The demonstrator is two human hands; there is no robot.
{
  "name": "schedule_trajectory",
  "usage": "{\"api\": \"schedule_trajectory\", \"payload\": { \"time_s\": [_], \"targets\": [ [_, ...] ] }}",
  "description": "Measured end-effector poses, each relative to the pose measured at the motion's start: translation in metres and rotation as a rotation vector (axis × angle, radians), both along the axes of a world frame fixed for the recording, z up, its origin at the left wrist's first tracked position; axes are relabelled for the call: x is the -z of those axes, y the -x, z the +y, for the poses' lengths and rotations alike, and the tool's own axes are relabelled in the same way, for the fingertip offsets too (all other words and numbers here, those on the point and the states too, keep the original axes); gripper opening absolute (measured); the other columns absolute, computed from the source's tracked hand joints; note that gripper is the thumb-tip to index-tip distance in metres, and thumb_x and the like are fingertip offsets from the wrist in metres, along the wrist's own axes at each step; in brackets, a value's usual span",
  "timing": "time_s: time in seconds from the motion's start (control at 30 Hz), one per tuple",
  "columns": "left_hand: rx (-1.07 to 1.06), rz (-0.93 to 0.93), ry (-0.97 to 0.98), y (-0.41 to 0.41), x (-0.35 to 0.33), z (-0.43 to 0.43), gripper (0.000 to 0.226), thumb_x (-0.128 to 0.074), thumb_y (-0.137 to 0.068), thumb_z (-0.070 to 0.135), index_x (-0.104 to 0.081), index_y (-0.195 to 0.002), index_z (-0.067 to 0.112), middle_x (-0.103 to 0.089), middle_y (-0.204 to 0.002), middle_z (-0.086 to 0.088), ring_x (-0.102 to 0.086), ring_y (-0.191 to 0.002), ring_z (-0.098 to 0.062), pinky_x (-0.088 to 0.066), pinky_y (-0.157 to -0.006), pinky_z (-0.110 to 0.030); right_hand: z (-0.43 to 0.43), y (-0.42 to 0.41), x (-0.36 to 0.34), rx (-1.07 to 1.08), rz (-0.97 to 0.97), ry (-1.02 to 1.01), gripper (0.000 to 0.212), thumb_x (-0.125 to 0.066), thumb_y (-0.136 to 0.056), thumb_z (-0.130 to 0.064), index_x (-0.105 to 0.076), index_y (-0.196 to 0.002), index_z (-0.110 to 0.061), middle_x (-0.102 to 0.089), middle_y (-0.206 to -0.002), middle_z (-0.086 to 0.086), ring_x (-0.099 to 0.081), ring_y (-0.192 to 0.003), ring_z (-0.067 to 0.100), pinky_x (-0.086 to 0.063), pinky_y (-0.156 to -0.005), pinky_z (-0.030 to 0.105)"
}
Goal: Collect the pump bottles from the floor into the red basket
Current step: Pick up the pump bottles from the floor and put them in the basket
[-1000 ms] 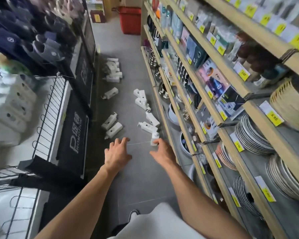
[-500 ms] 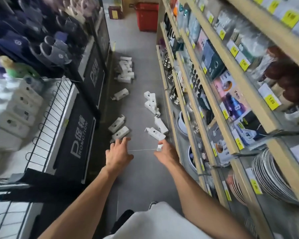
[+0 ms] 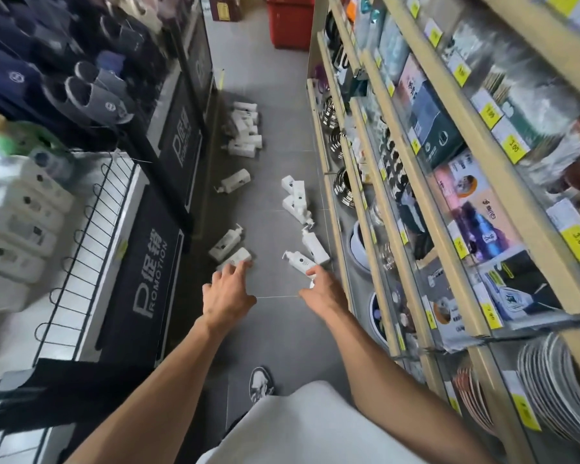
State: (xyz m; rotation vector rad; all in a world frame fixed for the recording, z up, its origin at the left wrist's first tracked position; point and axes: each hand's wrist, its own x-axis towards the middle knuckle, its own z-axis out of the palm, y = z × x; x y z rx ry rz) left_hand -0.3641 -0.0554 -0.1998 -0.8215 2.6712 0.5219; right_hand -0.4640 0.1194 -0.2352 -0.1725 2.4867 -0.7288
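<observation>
Several white pump bottles lie scattered on the grey floor: a far pile (image 3: 245,132), a single one (image 3: 235,180), a right-hand group (image 3: 295,199), and two on the left (image 3: 226,242). My left hand (image 3: 226,293) reaches forward with fingers spread, its fingertips on the nearest left bottle (image 3: 237,256). My right hand (image 3: 322,291) hovers over a small white bottle (image 3: 312,284), mostly hidden under it, just below another lying bottle (image 3: 298,261). The red basket (image 3: 290,25) stands at the far end of the aisle.
Shelves (image 3: 375,182) of plates, bowls and boxed goods line the right side. On the left are a black promotion stand (image 3: 148,269) and a wire rack of white containers (image 3: 24,216), with slippers hanging above. A brown box (image 3: 225,8) sits beside the basket. My shoe (image 3: 261,383) is below.
I have moved forward along the aisle. My left hand has reached the nearest left bottle, and my right hand has come down over the small bottle, covering it.
</observation>
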Motion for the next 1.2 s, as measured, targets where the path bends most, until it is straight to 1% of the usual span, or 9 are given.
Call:
{"api": "schedule_trajectory", "payload": {
  "time_s": [0.1, 0.17, 0.27, 0.43, 0.53, 0.7, 0.83, 1.0, 1.2],
  "targets": [
    [-0.012, 0.002, -0.011, 0.006, 0.002, -0.023, 0.078, -0.074, -0.087, 0.030, -0.031, -0.153, 0.032, -0.043, -0.144, -0.006, -0.044, -0.131, -0.031, -0.040, -0.104, -0.050, -0.017, 0.007, -0.003, 0.017, -0.010, 0.004, 0.047, -0.067, -0.083, -0.026, -0.053, -0.128, -0.028, -0.057, -0.130, 0.002, -0.063, -0.110, 0.026, -0.051, -0.093, 0.036],
    [-0.006, -0.001, -0.016, 0.012, 0.002, -0.038, 0.073, -0.072, -0.089, 0.030, -0.034, -0.151, 0.031, -0.045, -0.141, -0.006, -0.045, -0.129, -0.031, -0.040, -0.104, -0.050, -0.030, 0.012, -0.004, 0.026, -0.007, -0.002, 0.047, -0.068, -0.083, -0.026, -0.053, -0.127, -0.028, -0.057, -0.128, 0.003, -0.062, -0.110, 0.027, -0.051, -0.091, 0.036],
    [-0.003, 0.003, -0.018, 0.023, 0.003, -0.055, 0.068, -0.070, -0.088, 0.030, -0.037, -0.147, 0.030, -0.047, -0.136, -0.006, -0.047, -0.125, -0.031, -0.040, -0.101, -0.049, -0.043, 0.021, -0.006, 0.043, 0.008, -0.003, 0.044, -0.070, -0.083, -0.027, -0.054, -0.124, -0.029, -0.059, -0.128, 0.000, -0.062, -0.110, 0.026, -0.049, -0.087, 0.032],
    [0.020, -0.001, -0.039, 0.044, 0.007, -0.081, 0.072, -0.072, -0.088, 0.030, -0.034, -0.149, 0.031, -0.046, -0.139, -0.008, -0.046, -0.128, -0.032, -0.041, -0.103, -0.051, -0.064, 0.043, -0.005, 0.080, 0.028, 0.001, 0.045, -0.072, -0.080, -0.026, -0.057, -0.122, -0.027, -0.063, -0.128, 0.000, -0.062, -0.112, 0.027, -0.050, -0.086, 0.033],
    [0.005, -0.016, -0.050, 0.055, 0.014, -0.092, 0.073, -0.073, -0.086, 0.031, -0.035, -0.148, 0.032, -0.047, -0.138, -0.007, -0.046, -0.126, -0.032, -0.041, -0.102, -0.052, -0.074, 0.056, -0.002, 0.093, 0.005, -0.006, 0.046, -0.072, -0.080, -0.027, -0.057, -0.123, -0.029, -0.062, -0.130, -0.002, -0.062, -0.112, 0.028, -0.050, -0.089, 0.035],
    [-0.014, -0.037, -0.045, 0.084, 0.024, -0.109, 0.076, -0.074, -0.084, 0.035, -0.035, -0.149, 0.034, -0.047, -0.136, -0.006, -0.048, -0.124, -0.031, -0.042, -0.100, -0.051, -0.086, 0.092, 0.013, 0.099, -0.022, -0.013, 0.046, -0.071, -0.078, -0.028, -0.058, -0.122, -0.029, -0.064, -0.128, -0.002, -0.064, -0.109, 0.027, -0.052, -0.086, 0.034],
    [-0.021, -0.059, -0.031, 0.113, 0.028, -0.118, 0.075, -0.074, -0.086, 0.037, -0.035, -0.149, 0.033, -0.046, -0.139, -0.005, -0.048, -0.126, -0.030, -0.042, -0.102, -0.049, -0.097, 0.127, 0.021, 0.092, -0.028, -0.004, 0.043, -0.071, -0.079, -0.025, -0.060, -0.120, -0.027, -0.065, -0.125, 0.000, -0.065, -0.107, 0.027, -0.050, -0.082, 0.032],
    [-0.012, -0.094, -0.003, 0.146, 0.031, -0.132, 0.075, -0.072, -0.087, 0.038, -0.033, -0.150, 0.034, -0.046, -0.139, -0.004, -0.047, -0.126, -0.029, -0.043, -0.103, -0.049, -0.104, 0.165, 0.025, 0.028, -0.026, -0.045, 0.045, -0.070, -0.083, -0.026, -0.058, -0.126, -0.027, -0.062, -0.128, 0.003, -0.062, -0.113, 0.028, -0.046, -0.084, 0.031],
    [-0.032, -0.144, -0.005, 0.168, 0.051, -0.148, 0.075, -0.072, -0.087, 0.035, -0.033, -0.151, 0.030, -0.047, -0.138, -0.006, -0.048, -0.126, -0.031, -0.043, -0.102, -0.051, -0.108, 0.197, 0.043, -0.045, -0.046, -0.114, 0.047, -0.068, -0.084, -0.024, -0.055, -0.129, -0.027, -0.056, -0.136, 0.000, -0.057, -0.120, 0.027, -0.042, -0.086, 0.030]
  ]
}}
